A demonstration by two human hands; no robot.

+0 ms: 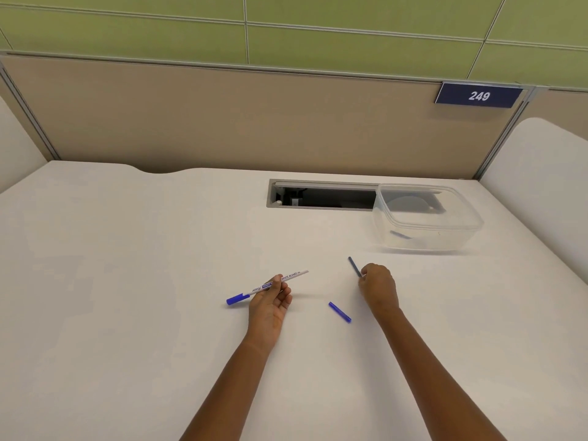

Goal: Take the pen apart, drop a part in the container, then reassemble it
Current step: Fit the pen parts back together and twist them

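My left hand [269,300] grips the white marker barrel [294,275] near its middle, its blue cap [237,299] pointing left and its open end pointing right. Pinched in my right hand [378,286] is a thin dark blue ink rod [354,265], which sticks up and away from me. A short blue end plug [339,312] lies loose on the white desk [127,281] between my two hands. The clear plastic container [426,218] stands at the back right, beyond my right hand; a faint dark streak shows through its front wall.
A recessed cable tray [318,194] is cut into the desk just left of the container. A beige partition [222,122] closes the back, with a blue "249" sign [479,96]. White side dividers stand at both edges.
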